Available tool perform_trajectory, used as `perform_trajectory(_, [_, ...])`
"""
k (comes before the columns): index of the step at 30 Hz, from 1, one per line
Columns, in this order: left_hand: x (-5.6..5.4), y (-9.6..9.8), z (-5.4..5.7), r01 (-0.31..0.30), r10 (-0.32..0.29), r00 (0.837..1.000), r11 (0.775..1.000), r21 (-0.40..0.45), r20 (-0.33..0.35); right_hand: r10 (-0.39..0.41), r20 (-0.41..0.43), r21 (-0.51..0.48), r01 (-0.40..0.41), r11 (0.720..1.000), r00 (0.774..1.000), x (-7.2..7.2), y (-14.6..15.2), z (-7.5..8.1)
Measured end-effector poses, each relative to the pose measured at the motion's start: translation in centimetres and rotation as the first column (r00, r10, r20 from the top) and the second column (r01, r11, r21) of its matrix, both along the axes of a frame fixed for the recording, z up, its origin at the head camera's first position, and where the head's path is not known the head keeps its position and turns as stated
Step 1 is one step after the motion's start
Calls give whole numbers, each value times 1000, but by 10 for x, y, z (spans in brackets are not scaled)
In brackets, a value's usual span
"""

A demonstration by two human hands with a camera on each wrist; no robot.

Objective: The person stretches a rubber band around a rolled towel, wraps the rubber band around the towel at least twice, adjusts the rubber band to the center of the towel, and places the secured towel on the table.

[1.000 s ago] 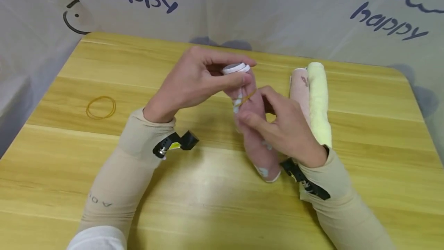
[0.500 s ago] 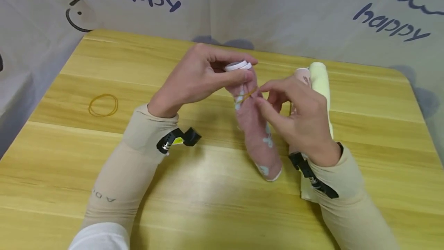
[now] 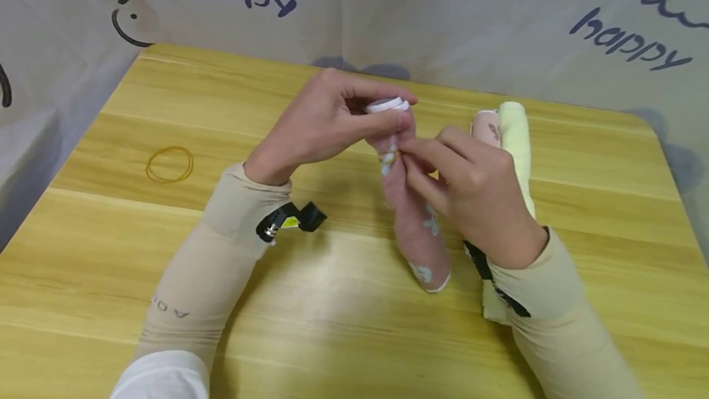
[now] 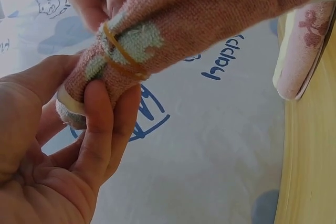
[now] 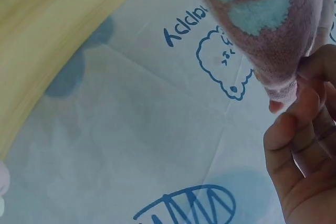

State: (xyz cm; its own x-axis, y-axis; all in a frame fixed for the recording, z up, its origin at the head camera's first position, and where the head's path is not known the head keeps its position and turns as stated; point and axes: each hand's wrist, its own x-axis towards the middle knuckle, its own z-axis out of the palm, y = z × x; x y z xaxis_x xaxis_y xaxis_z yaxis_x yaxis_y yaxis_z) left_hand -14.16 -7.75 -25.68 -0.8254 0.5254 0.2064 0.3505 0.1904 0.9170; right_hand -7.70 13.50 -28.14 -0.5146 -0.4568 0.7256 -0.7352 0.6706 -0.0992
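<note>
Clerk: Count first.

Inspector: Three rolled cloths: one held pink roll [image 3: 418, 233], one second pink roll [image 3: 486, 128], one yellow roll [image 3: 516, 140]. Elastic in two places: a fitted rubber band [image 4: 119, 50] on the held pink roll, showing two strands, and a loose rubber band [image 3: 148, 167].

Clerk: State of the hands?

Inspector: Two. The left hand [image 3: 324, 119] holds the upper, white-edged end of the held pink roll between thumb and fingers. The right hand [image 3: 473, 186] is narrowed to a pinch at the fitted rubber band; whether cloth is caught with it, I cannot tell.

Clerk: Position of the held pink roll?

Inspector: Over the middle of the worktop [image 3: 310, 331], tilted, upper end toward the far edge, lower end toward the near side. Contact of that lower end with the surface cannot be determined.

Clerk: The others?

Inspector: The second pink roll and the yellow roll lie side by side in the right half, far ends near the far edge. The loose rubber band lies in the left half, between the left edge and the left forearm [image 3: 196, 282].

Clerk: Edges and room?

Inspector: A cloth backdrop [image 3: 421, 11] rises along the far edge. Wood surface shows between the forearms toward the near side, and from the yellow roll to the right edge. Both far corners are rounded.
</note>
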Motion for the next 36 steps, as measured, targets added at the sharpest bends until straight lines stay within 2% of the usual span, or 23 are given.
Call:
perform_trajectory(7, [1,3,1,-7,7,1000,1000,-12,-14,-13,-47,23,14,1000,999,0,-3,-2])
perform_trajectory(14, [3,4,3,-26,24,999,999,-25,-47,50,38,7,-51,999,998,1,-4,-5])
perform_trajectory(18, [3,3,4,-30,30,999,999,-18,-42,53,40,35,-54,998,998,3,-5,-7])
perform_trajectory(21, [4,3,4,-46,44,997,999,-23,-61,44,19,78,-45,996,999,5,-7,-7])
perform_trajectory(25, [4,3,5,-76,72,992,996,-38,-99,54,6,101,-54,993,999,8,-9,-10])
perform_trajectory(30, [4,4,3,-106,101,988,994,-35,-116,58,-6,123,-57,991,998,10,-12,-14])
perform_trajectory(36, [3,4,2,-141,136,982,989,-31,-131,57,16,124,-59,991,998,13,-14,-19])
